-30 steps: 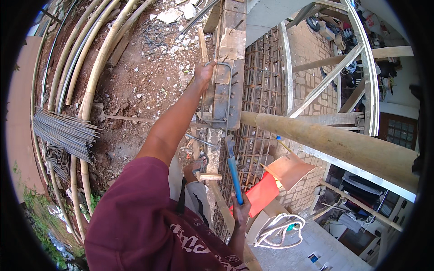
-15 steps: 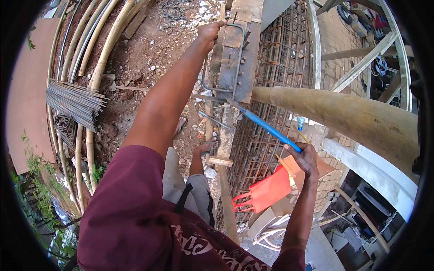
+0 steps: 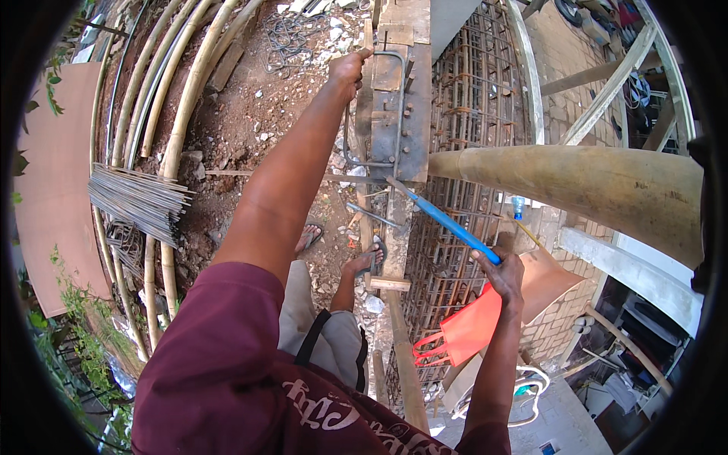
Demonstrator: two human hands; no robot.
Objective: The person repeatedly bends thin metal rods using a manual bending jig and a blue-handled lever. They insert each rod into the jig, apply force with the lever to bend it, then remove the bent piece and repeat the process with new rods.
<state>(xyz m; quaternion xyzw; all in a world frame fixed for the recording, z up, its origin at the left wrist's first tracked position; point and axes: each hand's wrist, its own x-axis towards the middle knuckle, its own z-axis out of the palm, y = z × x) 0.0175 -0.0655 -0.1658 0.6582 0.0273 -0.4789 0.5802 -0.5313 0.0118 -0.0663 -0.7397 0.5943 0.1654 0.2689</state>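
My left hand (image 3: 347, 72) grips the upper end of a bent steel rod (image 3: 402, 87), shaped like an open rectangle, lying over a dark plate (image 3: 415, 129) with protruding pins on a wooden beam (image 3: 402, 19). My right hand (image 3: 500, 269) is closed on a long blue metal bar (image 3: 449, 224). The bar slants up to the rod's lower corner at the plate, where its tip (image 3: 393, 182) sits; exact contact is hard to make out. A short loose steel bar (image 3: 371, 216) lies below the plate.
Bamboo poles (image 3: 182, 121), a bundle of rods (image 3: 136, 201) and wire shapes (image 3: 288, 42) lie left and above. Rebar cages (image 3: 470, 91) run beside the beam, crossed by a thick bamboo pole (image 3: 569, 174). An orange bag (image 3: 462, 334) and white timber framing (image 3: 607, 102) are right. My sandalled feet (image 3: 360, 262) stand on rubble.
The blue bar has swung from steep to slanted, its grip end moving up and right with my right hand. My left hand stays on the rod; the view has shifted slightly.
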